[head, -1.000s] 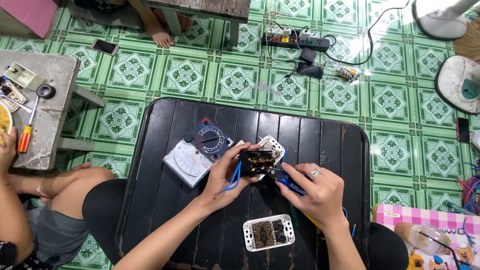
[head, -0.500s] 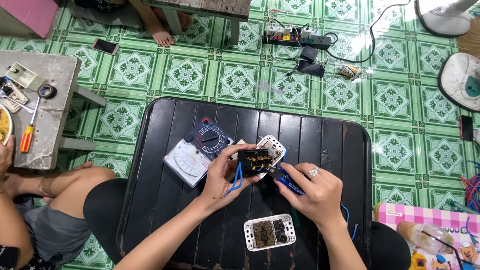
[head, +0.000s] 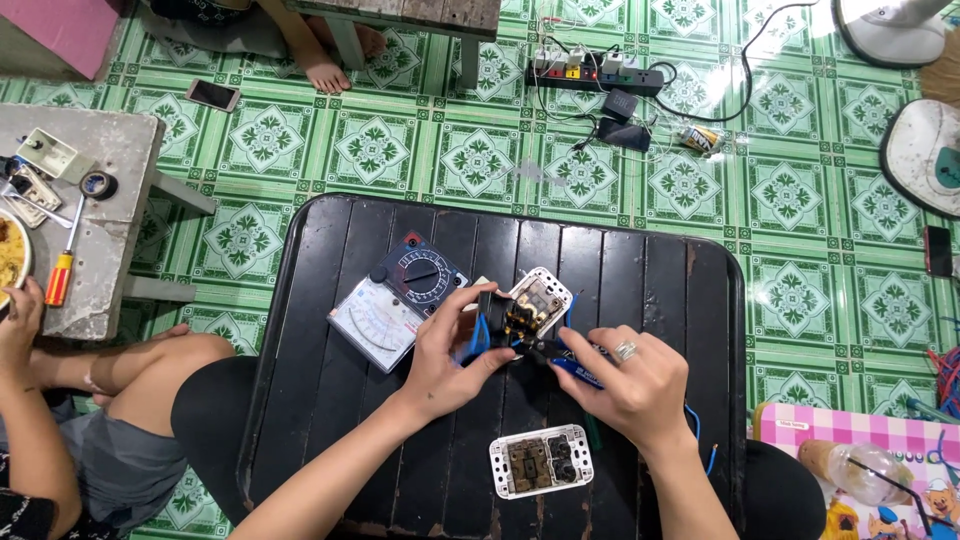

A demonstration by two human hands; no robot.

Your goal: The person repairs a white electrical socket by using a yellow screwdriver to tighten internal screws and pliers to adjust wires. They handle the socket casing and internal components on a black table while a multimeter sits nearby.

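1. I count two of the person's own hands over the black slatted wooden tabletop (head: 330, 300). The left hand (head: 445, 350) is closed around a small dark switch module with brass contacts (head: 500, 312), fingers clamped on its edges, holding it just above the table centre.
2. The right hand (head: 625, 385) is closed on blue-handled pliers (head: 560, 358); the tip meets the module. One ring shows on this hand.
3. Blue wire (head: 478, 338) loops beside the module under the left fingers; I cannot tell where it attaches.
4. White switch plates: two. One white rectangular faceplate (head: 545, 297) sits touching the module's far side; a second white plate with two dark inserts (head: 541, 462) lies near the table's near edge.
5. One analogue multimeter with a white dial face and black selector (head: 395, 300) lies just left of the left hand.
6. One other person's arm (head: 25, 400) shows at far left.
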